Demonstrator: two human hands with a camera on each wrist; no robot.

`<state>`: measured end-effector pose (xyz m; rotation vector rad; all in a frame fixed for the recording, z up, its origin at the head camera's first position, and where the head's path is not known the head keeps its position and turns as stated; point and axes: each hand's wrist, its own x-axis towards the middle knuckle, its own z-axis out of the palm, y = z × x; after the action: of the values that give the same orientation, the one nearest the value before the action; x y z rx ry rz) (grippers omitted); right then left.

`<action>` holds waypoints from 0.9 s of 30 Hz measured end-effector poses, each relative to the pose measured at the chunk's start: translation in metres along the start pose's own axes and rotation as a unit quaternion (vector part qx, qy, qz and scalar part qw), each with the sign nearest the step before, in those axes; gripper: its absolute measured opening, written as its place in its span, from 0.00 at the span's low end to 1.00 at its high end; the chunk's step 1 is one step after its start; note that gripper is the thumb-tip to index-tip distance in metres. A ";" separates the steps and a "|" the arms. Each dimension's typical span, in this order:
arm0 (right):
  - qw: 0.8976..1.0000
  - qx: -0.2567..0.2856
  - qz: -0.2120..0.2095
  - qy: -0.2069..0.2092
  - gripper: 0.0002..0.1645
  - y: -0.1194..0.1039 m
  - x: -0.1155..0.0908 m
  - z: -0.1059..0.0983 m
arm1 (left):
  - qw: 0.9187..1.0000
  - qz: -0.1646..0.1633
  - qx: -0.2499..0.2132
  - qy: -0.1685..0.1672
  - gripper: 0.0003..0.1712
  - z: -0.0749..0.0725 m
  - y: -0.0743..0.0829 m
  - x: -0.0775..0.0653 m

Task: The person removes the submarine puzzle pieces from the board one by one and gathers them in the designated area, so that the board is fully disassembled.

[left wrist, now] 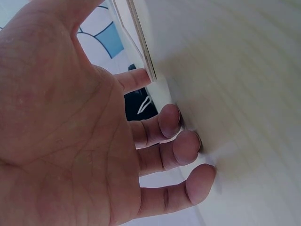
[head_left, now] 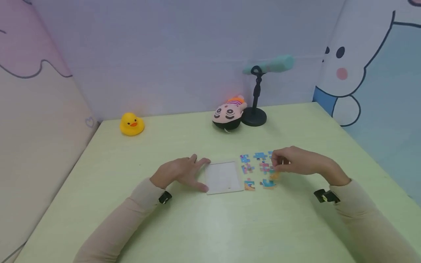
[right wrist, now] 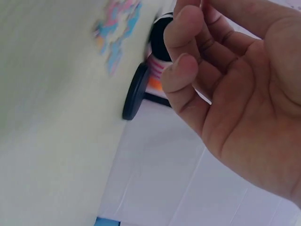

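A square white puzzle tray [head_left: 224,178] lies flat on the table. My left hand [head_left: 184,172] is at its left side, thumb and index finger spread to the two left corners. In the left wrist view the index fingertip touches the edge of the tray [left wrist: 141,40], and the other fingers [left wrist: 200,183] reach down to the tabletop. My right hand [head_left: 297,160] is over the right end of the loose puzzle pieces [head_left: 264,167], pinching an orange puzzle piece [head_left: 274,176] between thumb and fingertips. In the right wrist view the pinch is mostly cut off at the top.
Colourful puzzle pieces lie in rows right of the tray. Farther back on the table [head_left: 184,233] are a yellow rubber duck [head_left: 131,124], a plush doll [head_left: 229,114] and a black stand [head_left: 254,116] bearing a mint-green cylinder [head_left: 276,64]. Walls border the back and sides.
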<state>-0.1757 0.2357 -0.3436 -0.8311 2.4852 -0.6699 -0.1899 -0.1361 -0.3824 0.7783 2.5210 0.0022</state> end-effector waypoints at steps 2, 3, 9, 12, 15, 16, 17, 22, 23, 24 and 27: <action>1.000 0.010 0.006 -0.009 0.06 0.009 -0.004 0.003 | 1.000 0.003 -0.007 0.003 0.56 0.001 -0.003 -0.002; 1.000 0.015 0.013 -0.014 0.06 0.013 -0.006 0.005 | 1.000 0.004 -0.010 0.005 0.56 0.002 -0.004 -0.003; 0.999 0.022 0.033 -0.029 0.06 0.034 -0.006 0.016 | 0.999 0.018 -0.037 0.008 0.57 0.010 -0.015 -0.003; 0.999 -0.006 0.043 0.000 0.05 0.038 -0.001 0.015 | 0.996 0.025 -0.082 0.020 0.58 0.013 -0.030 -0.003; 0.995 -0.055 0.056 0.059 0.05 0.040 0.008 0.009 | 0.991 0.033 -0.117 0.061 0.59 0.017 -0.055 -0.008; 0.992 -0.074 0.057 0.081 0.07 0.040 0.011 0.007 | 0.989 0.033 -0.115 0.085 0.57 0.017 -0.064 -0.011; 0.989 -0.092 0.059 0.103 0.11 0.040 0.014 0.006 | 0.987 0.030 -0.105 0.114 0.56 0.018 -0.073 -0.014; 0.968 -0.164 0.076 0.175 0.34 0.038 0.026 -0.001 | 0.968 -0.034 -0.027 0.245 0.52 0.020 -0.118 -0.030; 0.964 -0.174 0.084 0.181 0.38 0.039 0.029 -0.002 | 0.965 -0.050 -0.022 0.258 0.53 0.020 -0.125 -0.032; 0.961 -0.184 0.090 0.186 0.41 0.040 0.031 -0.003 | 0.962 -0.065 -0.019 0.264 0.54 0.020 -0.131 -0.034; 0.954 -0.199 0.106 0.196 0.48 0.044 0.038 -0.004 | 0.959 -0.098 -0.019 0.263 0.55 0.020 -0.143 -0.039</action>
<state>-0.2250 0.2432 -0.3742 -0.5885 3.0797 -0.2771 -0.2286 -0.2791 -0.4027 0.5591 3.0822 0.2179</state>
